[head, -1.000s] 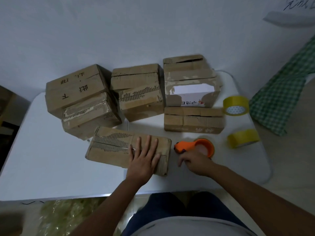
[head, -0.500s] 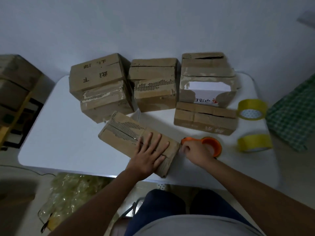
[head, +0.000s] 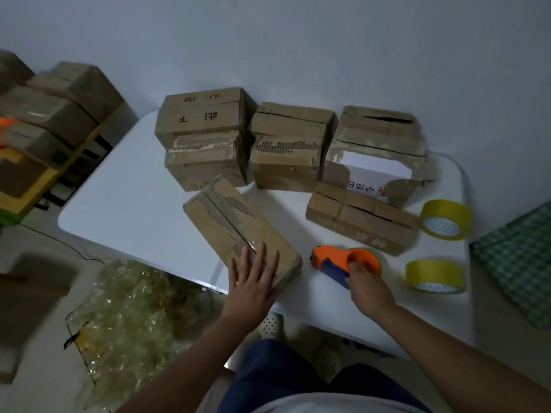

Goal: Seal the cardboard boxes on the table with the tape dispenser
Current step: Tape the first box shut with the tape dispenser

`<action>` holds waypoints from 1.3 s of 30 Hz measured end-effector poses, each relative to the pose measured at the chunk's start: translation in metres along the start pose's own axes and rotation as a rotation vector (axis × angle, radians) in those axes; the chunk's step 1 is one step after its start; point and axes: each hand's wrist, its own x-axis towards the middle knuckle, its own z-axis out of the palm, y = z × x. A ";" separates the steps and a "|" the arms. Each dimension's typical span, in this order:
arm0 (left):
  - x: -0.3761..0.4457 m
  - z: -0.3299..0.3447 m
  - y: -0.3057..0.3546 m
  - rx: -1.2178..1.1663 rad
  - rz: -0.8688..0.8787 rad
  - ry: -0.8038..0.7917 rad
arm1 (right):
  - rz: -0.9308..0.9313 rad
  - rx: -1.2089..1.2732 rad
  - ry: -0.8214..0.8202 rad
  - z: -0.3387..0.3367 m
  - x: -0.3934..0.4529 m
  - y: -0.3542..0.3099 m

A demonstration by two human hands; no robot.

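Observation:
A flat cardboard box (head: 226, 222) lies slanted at the near edge of the white table (head: 128, 210), a strip of clear tape along its seam. My left hand (head: 253, 275) presses flat on its near end, fingers spread. To its right my right hand (head: 368, 289) grips the orange tape dispenser (head: 337, 259) by its blue handle, nose pointing at the box with a gap between them. Another low box (head: 357, 222) lies beyond the dispenser. Several more boxes (head: 286, 144) are stacked along the wall.
Two yellow tape rolls (head: 444, 220) (head: 435, 277) sit at the table's right end. A heap of crumpled clear tape (head: 128, 317) lies on the floor at left. More boxes (head: 50, 114) rest on a yellow rack at far left. A green checked cloth (head: 521, 260) is at right.
The near box has turned so its far end points away and left. My right hand has shifted its hold on the dispenser and drawn it back from the box. The view has swung left.

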 end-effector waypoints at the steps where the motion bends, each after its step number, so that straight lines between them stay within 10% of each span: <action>1: -0.001 0.000 -0.003 -0.016 0.024 -0.016 | -0.025 0.001 0.019 -0.002 -0.002 0.004; 7: 0.017 -0.015 -0.018 0.079 0.358 -0.079 | -0.014 0.381 0.094 -0.022 -0.016 0.008; 14: 0.030 -0.020 -0.023 0.047 0.308 -0.094 | 0.040 0.669 0.101 -0.055 -0.028 -0.004; 19: 0.024 -0.052 0.011 -0.701 0.019 0.008 | -0.046 0.599 0.122 -0.074 -0.040 -0.008; 24: 0.036 -0.080 0.040 -1.601 -0.448 -0.327 | -0.131 0.577 0.105 -0.088 -0.047 -0.014; 39: 0.048 -0.090 0.053 -1.725 -0.493 -0.349 | -0.171 0.474 0.103 -0.103 -0.046 -0.016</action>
